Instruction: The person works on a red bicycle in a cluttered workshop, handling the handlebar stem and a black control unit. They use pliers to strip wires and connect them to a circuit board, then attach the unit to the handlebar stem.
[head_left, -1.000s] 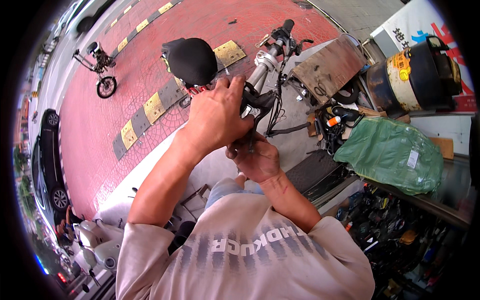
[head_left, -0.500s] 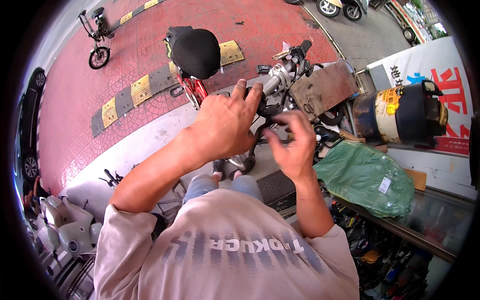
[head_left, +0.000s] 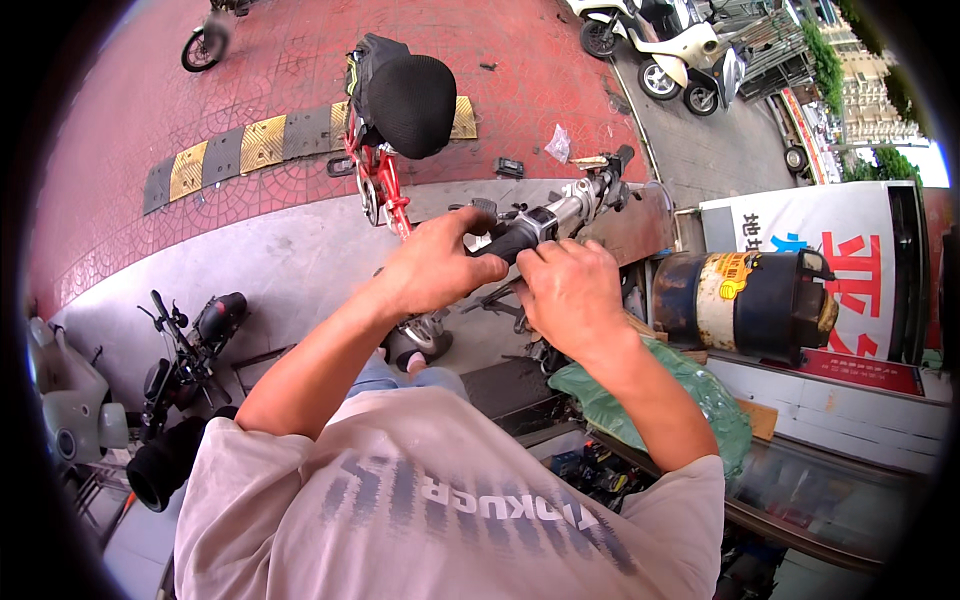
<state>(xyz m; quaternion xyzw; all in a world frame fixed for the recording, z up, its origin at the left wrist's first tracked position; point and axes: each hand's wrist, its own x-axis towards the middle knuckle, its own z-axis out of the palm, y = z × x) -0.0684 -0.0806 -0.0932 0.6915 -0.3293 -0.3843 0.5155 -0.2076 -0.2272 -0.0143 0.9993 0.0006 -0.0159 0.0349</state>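
Observation:
A bicycle with a red frame [head_left: 393, 190] and a round black saddle [head_left: 412, 105] stands in front of me. Its silver handlebar [head_left: 572, 207] slants toward me and ends in a black handlebar grip [head_left: 514, 242]. My left hand [head_left: 435, 262] is closed round the end of that grip, thumb on the near side. Beside it, my right hand [head_left: 575, 290] is curled against the bar's near side with its fingers bent together. Whatever those fingertips pinch is hidden by the hand. Dark levers and cables lie partly behind both hands.
To the right lie a rusty black-and-white drum [head_left: 735, 300] and a green plastic sheet [head_left: 690, 395] over a glass counter [head_left: 820, 500]. At left stand a small dark bike [head_left: 195, 340] and a pale scooter [head_left: 75, 405]. A yellow-black speed bump [head_left: 265, 142] crosses the red paving.
My left hand has come down from above the bar onto the grip. My right hand, apart and loosely bent before, has closed in beside it. The view has turned, showing more on the right.

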